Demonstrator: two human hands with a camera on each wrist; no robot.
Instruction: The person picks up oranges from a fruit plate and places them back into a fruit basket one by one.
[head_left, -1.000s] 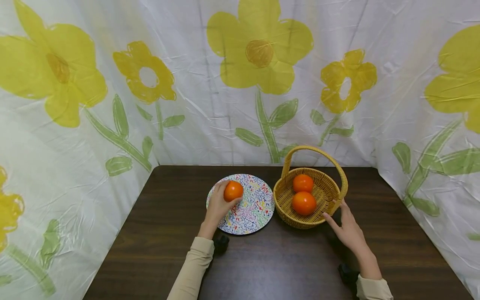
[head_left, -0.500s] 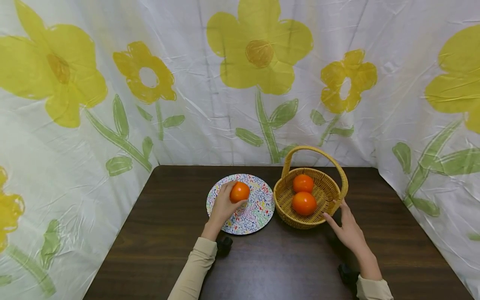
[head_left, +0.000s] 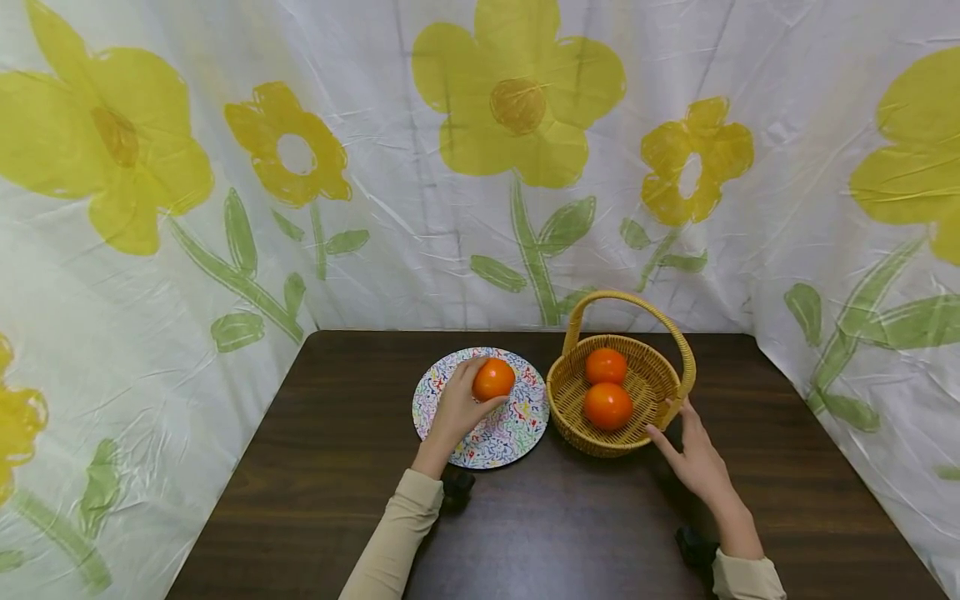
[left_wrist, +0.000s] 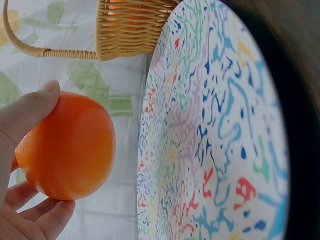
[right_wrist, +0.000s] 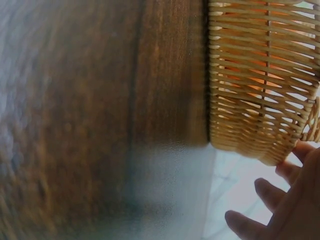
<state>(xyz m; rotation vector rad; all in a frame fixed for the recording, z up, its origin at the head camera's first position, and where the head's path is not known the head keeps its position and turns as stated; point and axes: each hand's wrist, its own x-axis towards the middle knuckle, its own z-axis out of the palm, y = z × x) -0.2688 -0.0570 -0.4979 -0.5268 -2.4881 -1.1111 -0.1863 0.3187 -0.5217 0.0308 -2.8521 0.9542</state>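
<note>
My left hand [head_left: 459,408] grips an orange [head_left: 494,379] between thumb and fingers above a round plate [head_left: 517,433] with a multicoloured squiggle pattern. In the left wrist view a gap shows between that orange and the plate. To the plate's right stands a yellow wicker basket [head_left: 581,437] with a tall arched handle; two more oranges [head_left: 608,407] lie inside. My right hand [head_left: 701,467] holds the basket's right rim by the foot of the handle, thumb on the near side. In the right wrist view two fingers touch the wicker wall and two others [right_wrist: 270,195] spread away from it.
Plate and basket stand close together on a dark wooden table [head_left: 337,433]. Behind the table hangs a white curtain [head_left: 420,250] printed with yellow flowers. The basket handle [head_left: 633,298] arches high over the oranges in it.
My left hand has carried its orange to the right and slightly away from me over the plate. My right hand and the basket have stayed where they were.
</note>
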